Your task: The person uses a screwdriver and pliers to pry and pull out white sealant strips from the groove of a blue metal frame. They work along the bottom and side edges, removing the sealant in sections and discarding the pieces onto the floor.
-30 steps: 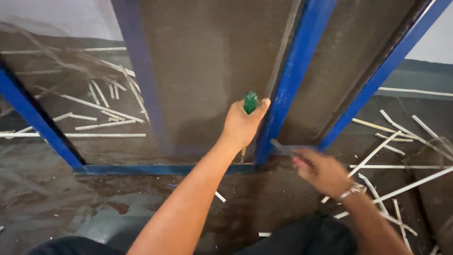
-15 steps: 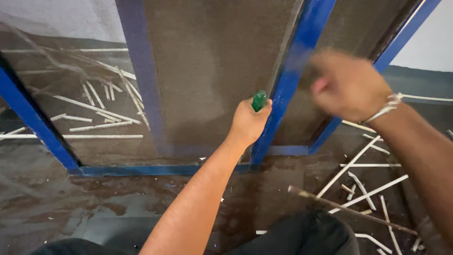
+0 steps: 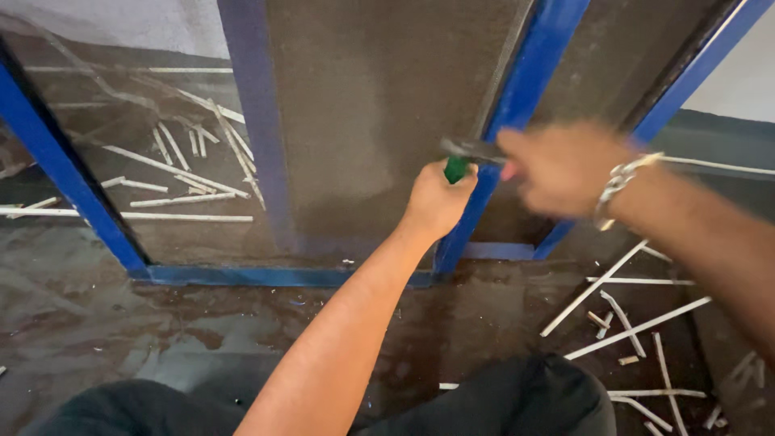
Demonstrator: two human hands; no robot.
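Gripping a stiff green-handled tool by its handle, the left hand steadies it; the blurred right hand clasps a dark, rigid-looking striker.

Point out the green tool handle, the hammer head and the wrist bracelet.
green tool handle [image 3: 456,169], head view, on the handle's top above the left fist.
hammer head [image 3: 468,148], head view, on the blurred dark metal head.
wrist bracelet [image 3: 615,184], head view, on the metal links.

arms: bare, no sleeves seen | right wrist: silver chain bracelet worn | legs: covered by dark trousers
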